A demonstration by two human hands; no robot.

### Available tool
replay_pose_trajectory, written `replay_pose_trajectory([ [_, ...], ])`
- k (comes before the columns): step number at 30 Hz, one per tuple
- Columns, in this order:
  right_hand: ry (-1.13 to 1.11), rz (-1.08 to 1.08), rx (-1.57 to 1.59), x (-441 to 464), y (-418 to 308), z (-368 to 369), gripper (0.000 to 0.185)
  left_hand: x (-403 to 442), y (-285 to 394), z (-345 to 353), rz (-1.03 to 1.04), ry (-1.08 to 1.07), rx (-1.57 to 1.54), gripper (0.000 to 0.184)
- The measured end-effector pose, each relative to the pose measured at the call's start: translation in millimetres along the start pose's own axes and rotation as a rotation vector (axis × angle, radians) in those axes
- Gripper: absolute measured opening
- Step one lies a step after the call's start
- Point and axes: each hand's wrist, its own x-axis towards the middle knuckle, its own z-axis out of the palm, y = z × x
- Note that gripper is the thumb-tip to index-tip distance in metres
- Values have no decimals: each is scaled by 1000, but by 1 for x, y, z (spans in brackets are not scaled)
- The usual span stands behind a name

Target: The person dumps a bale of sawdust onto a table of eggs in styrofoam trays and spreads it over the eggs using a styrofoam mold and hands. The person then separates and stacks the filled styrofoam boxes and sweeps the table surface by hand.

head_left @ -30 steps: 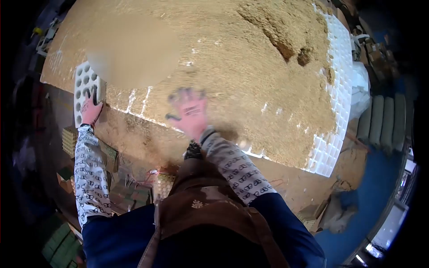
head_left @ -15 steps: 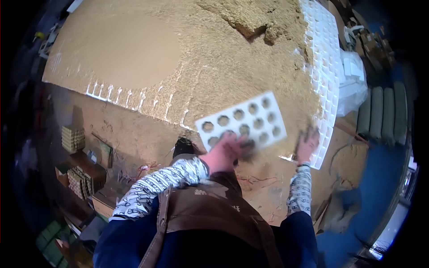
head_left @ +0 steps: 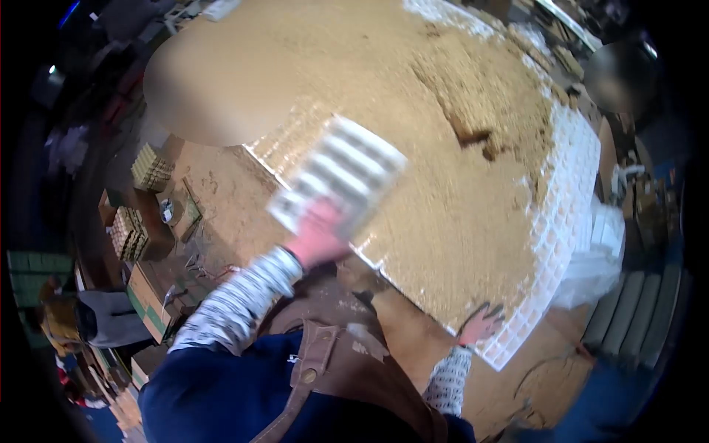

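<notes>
A white tray with rows of dark holes (head_left: 354,159), smeared by motion, is tilted over the near edge of the brown granular layer (head_left: 421,221). At its lower part is my left hand (head_left: 321,232) in a pink glove, gripping it; the fingertips are blurred. My right hand (head_left: 484,323), in a pink glove with dark fingertips, rests with spread fingers on the layer's near right corner. Beside it runs a strip of white cells (head_left: 550,255) that the brown material leaves uncovered. Farther back, a thicker heap of the material (head_left: 495,96) has a broken edge.
Stacked egg-type trays (head_left: 129,232) and cardboard boxes (head_left: 151,303) stand at the left. A person (head_left: 111,317) is at the far lower left. Wrapped white plastic (head_left: 602,258) and grey-green rolls (head_left: 635,317) lie at the right.
The holed tray came across from the left with my left hand and has since shifted up and left in view. My right hand moved to the right corner. The view has turned.
</notes>
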Motion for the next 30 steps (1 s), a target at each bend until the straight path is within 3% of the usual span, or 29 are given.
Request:
replay_pose_trajectory([
  [1, 31, -41, -36, -1, 6, 4, 62, 12, 38, -8, 108, -483, -229, 62],
  [2, 62, -81, -77, -1, 9, 9, 61, 2, 69, 32, 264, -433, -275, 62],
  [3, 31, -62, -83, 0, 5, 6, 59, -4, 83, 42, 529, -65, -360, 60],
  [4, -1, -39, -97, 1, 0, -3, 57, 1, 85, 54, 566, -313, -247, 61],
  [6, -22, -112, -77, -1, -2, -20, 57, 19, 45, 58, 488, -169, -328, 64],
  [8, -53, -169, -109, 0, 1, -27, 54, 39, -33, 34, 306, -120, -382, 70],
  [9, -42, -110, -133, 3, -3, -30, 51, 49, -82, 46, 217, -85, -247, 70],
  [11, -2, -44, -39, 19, 1, -25, 48, 76, -183, -2, -19, -69, -171, 73],
  [12, -2, -420, -719, 87, 96, 29, 48, 85, -244, 4, -144, 88, -87, 73],
  [13, -42, -58, -154, 42, 2, -22, 48, 91, -302, -5, -288, 129, -89, 71],
  [15, -22, -113, -236, 30, -39, -50, 49, 99, -400, -25, -611, 147, -33, 70],
  [16, -26, -159, -310, 27, -55, -57, 50, 104, -444, -35, -796, 59, 6, 70],
  [18, -31, -231, -439, 22, -87, -57, 52, 105, -553, -16, -894, 128, 131, 74],
  [20, -30, -225, -507, -2, -129, -66, 53, 131, -609, -29, -1171, 60, -36, 75],
  [22, -87, -14, -331, -33, -184, -91, 50, 184, -622, -30, -1203, 163, -15, 74],
  [23, -84, -112, -322, -28, -158, -87, 54, 218, -624, -32, -1118, 70, -27, 73],
  [24, -87, -71, 5, -5, -102, -69, 50, 253, -622, -29, -1082, 36, -26, 73],
  [25, -176, 49, 325, -20, -151, -85, 50, 293, -614, -23, -885, 68, 16, 73],
  [26, -190, 58, 526, -4, -123, -75, 50, 331, -597, -15, -680, 105, 40, 72],
  [27, -251, 201, 587, -10, -224, -111, 46, 386, -555, 0, -557, 58, -9, 72],
  [29, -21, -72, 532, 24, -284, -95, 52, 414, -494, -11, -161, -52, -31, 72],
  [30, -45, -82, 670, 41, -317, -84, 65, 421, -467, 0, 2, -63, -65, 71],
])
